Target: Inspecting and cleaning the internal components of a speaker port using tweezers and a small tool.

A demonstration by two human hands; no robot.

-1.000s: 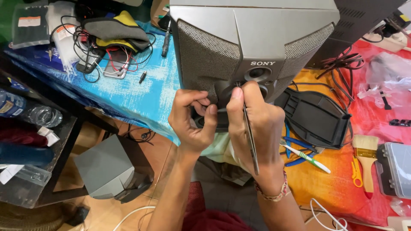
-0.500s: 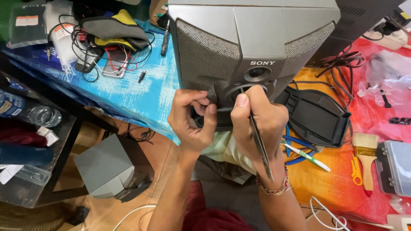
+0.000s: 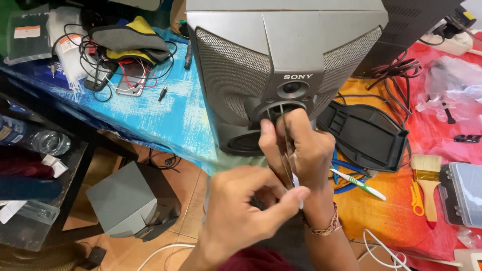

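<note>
A grey speaker cabinet (image 3: 281, 55) stands on the blue-covered table edge, its round lower driver opening facing me. My right hand (image 3: 301, 150) presses against that opening and grips a thin metal tool (image 3: 287, 155), whose tip points up into the opening and whose shaft runs down past the palm. My left hand (image 3: 246, 211) hovers closer to me, below the speaker, with its fingers curled. Its thumb tip reaches the tool's lower end. Whether it holds anything is hidden by the fingers.
A black plastic speaker grille (image 3: 366, 133) lies right of the speaker on the orange-red cloth, with a green-white toothbrush (image 3: 359, 183), a paintbrush (image 3: 427, 185) and a clear parts box (image 3: 464, 193). Tangled wires and cloths (image 3: 125, 45) sit at the back left. A smaller grey speaker (image 3: 125, 200) stands on the floor.
My left hand has come off the speaker front and drawn back toward me. My right hand has shifted right and turned the tool tip up into the driver opening.
</note>
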